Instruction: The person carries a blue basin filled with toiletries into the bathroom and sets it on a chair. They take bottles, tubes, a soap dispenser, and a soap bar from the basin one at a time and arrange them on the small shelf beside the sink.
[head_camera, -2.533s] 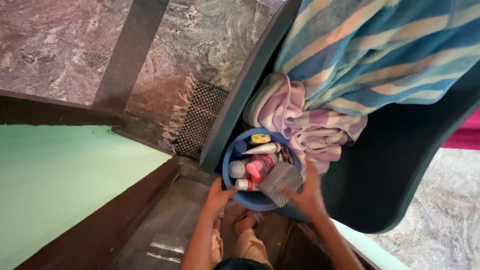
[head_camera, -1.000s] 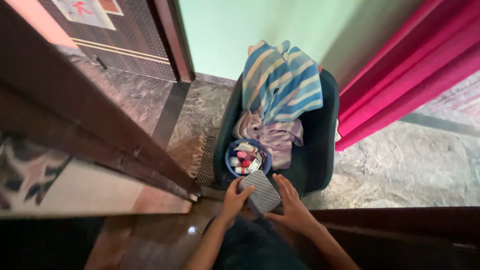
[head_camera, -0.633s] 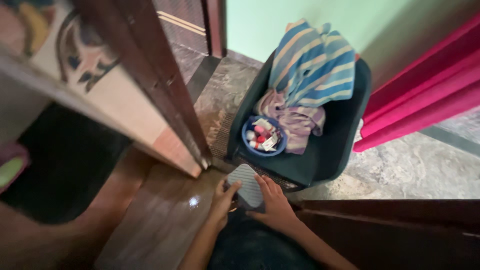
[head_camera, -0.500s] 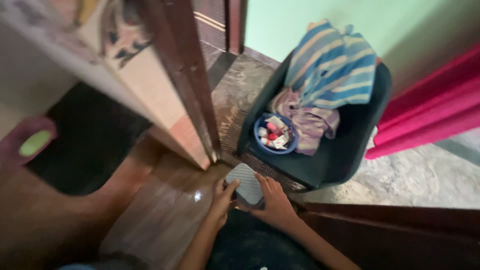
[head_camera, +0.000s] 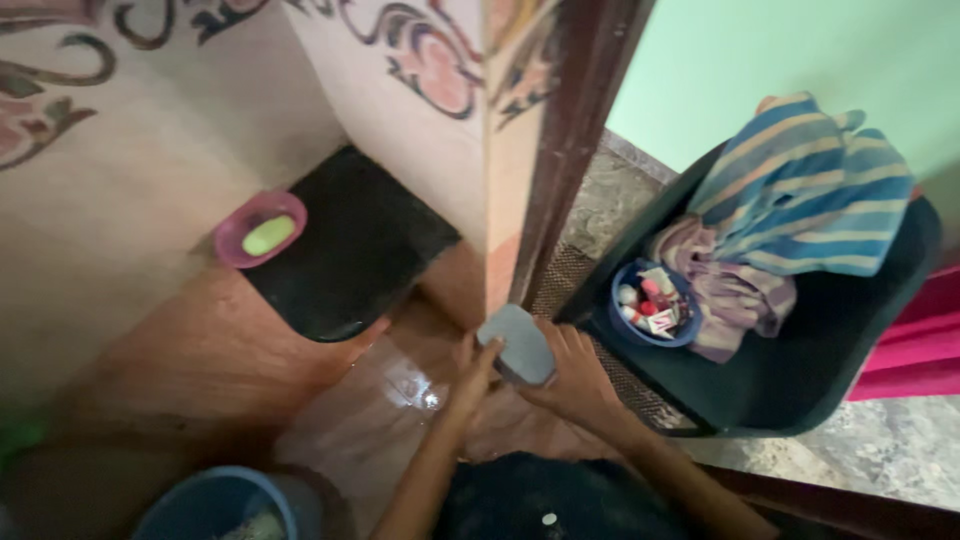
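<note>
Near the frame's center, both hands hold 1 grey rectangular block (head_camera: 516, 344): the left hand (head_camera: 468, 368) touches its lower-left edge, the right hand (head_camera: 572, 368) wraps its right side. It looks stiff, probably light; gripping the long edges seems safest above the wet floor (head_camera: 395, 385).

A bowl (head_camera: 655, 305) of small items sits in the chair (head_camera: 800, 370), with folded cloths (head_camera: 790, 215) behind it. The door frame (head_camera: 575, 150) stands left of the chair. Farther left, a soap dish (head_camera: 260, 230) rests on the floor.

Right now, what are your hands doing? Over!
Left hand and right hand both grip grey block. Blue bowl sits apart. Door edge close ahead.
</note>
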